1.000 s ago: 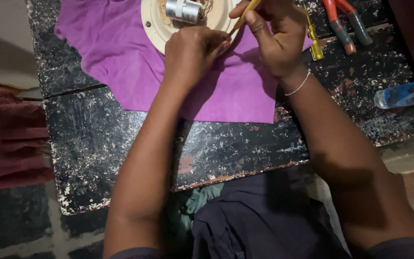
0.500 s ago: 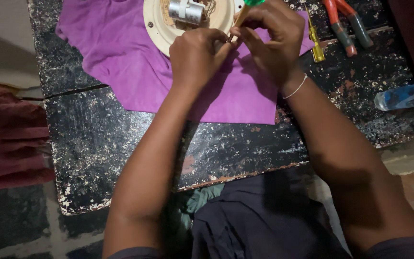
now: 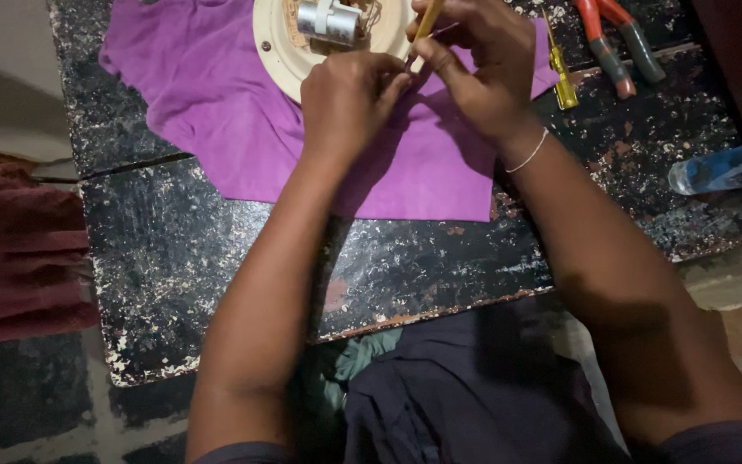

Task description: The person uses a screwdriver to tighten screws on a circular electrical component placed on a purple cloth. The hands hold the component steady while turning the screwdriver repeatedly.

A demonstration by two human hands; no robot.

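Note:
My left hand and my right hand meet over a purple cloth on a worn black table. The right hand grips a thin yellow-handled tool that points down to the left hand's fingertips. The left fingers pinch something small at that tip; I cannot tell what it is. Just beyond the hands lies a cream round plate with a silver cylinder and wires on it.
Red-handled pliers and a small yellow screwdriver lie at the table's far right. A clear plastic bottle lies on the right edge. Reddish fabric sits left of the table.
The view has shifted slightly. My hands stayed together over the cloth, and the yellow tool in the right hand has tilted a little.

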